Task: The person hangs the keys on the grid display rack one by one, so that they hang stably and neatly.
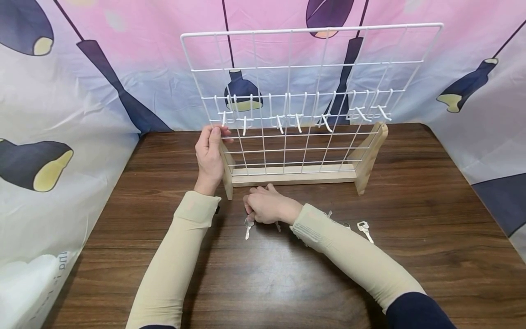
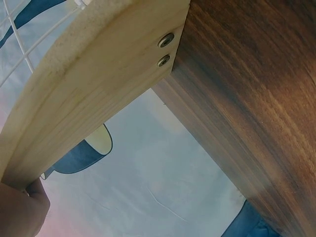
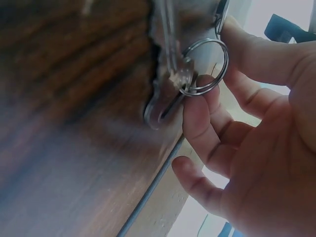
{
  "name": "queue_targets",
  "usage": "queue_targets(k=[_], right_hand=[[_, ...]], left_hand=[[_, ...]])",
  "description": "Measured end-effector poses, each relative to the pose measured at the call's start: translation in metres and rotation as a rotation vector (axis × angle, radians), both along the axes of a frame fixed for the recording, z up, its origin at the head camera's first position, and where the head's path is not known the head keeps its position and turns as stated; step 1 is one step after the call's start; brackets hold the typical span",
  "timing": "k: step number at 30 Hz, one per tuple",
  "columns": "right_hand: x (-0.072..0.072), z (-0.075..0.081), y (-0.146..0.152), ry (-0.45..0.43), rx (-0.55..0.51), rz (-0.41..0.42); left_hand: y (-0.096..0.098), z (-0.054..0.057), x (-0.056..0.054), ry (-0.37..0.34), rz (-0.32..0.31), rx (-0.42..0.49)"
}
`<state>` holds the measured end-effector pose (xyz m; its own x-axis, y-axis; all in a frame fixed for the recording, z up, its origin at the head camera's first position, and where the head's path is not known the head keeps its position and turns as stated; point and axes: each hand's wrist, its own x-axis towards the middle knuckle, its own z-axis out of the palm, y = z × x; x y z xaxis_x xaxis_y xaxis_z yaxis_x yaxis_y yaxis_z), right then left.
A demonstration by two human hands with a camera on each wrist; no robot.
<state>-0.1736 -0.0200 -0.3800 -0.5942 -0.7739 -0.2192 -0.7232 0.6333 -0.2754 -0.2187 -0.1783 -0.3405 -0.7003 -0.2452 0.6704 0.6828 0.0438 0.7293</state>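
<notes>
Brown desk (image 1: pixel 263 283) below, right hand (image 1: pixel 267 204) curls at a key (image 1: pixel 247 231) lying there, pinching or not I can't tell; it looks light, stiff, slippery, best taken by its head! Left hand (image 1: pixel 210 153) grips a wooden upright (image 2: pixel 89 64), white wire grid (image 1: pixel 255 32) above.

A silver key (image 1: pixel 248 230) (blade toward the viewer) is before an upright wire-and-wood rack (image 1: pixel 293 178).

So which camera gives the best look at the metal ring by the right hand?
The right wrist view: the ring is close up there, with its loop plainly visible. In the head view it is hard to make out beside the right hand, and the left wrist view shows none of it.
</notes>
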Motion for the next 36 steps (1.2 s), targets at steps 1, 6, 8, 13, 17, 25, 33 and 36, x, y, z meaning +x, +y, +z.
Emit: queue_targets(k=[1, 6, 8, 13, 17, 25, 33, 36], right_hand=[[0.000, 0.000, 0.001, 0.004, -0.007, 0.003], [0.001, 0.001, 0.005, 0.007, -0.044, 0.015], [0.003, 0.001, 0.006, 0.002, -0.061, 0.021], [0.005, 0.002, 0.009, 0.001, -0.108, 0.040], [0.007, 0.004, 0.012, 0.005, -0.145, 0.060], [0.010, 0.013, 0.018, -0.030, -0.248, 0.069], [0.007, 0.022, 0.023, -0.043, -0.424, 0.033], [0.006, 0.026, 0.024, -0.117, -0.548, -0.012]], left_hand=[[0.000, 0.000, 0.000, -0.003, 0.000, 0.002], [0.001, 0.002, 0.001, -0.016, 0.007, 0.007], [0.002, 0.004, 0.002, -0.017, 0.008, 0.007], [0.008, 0.016, 0.013, -0.018, 0.007, 0.007], [0.012, 0.022, 0.019, -0.020, 0.005, 0.003], [0.012, 0.022, 0.020, -0.016, 0.015, 0.001], [0.008, 0.016, 0.014, -0.016, 0.019, -0.005], [0.004, 0.008, 0.007, -0.024, 0.021, -0.004]])
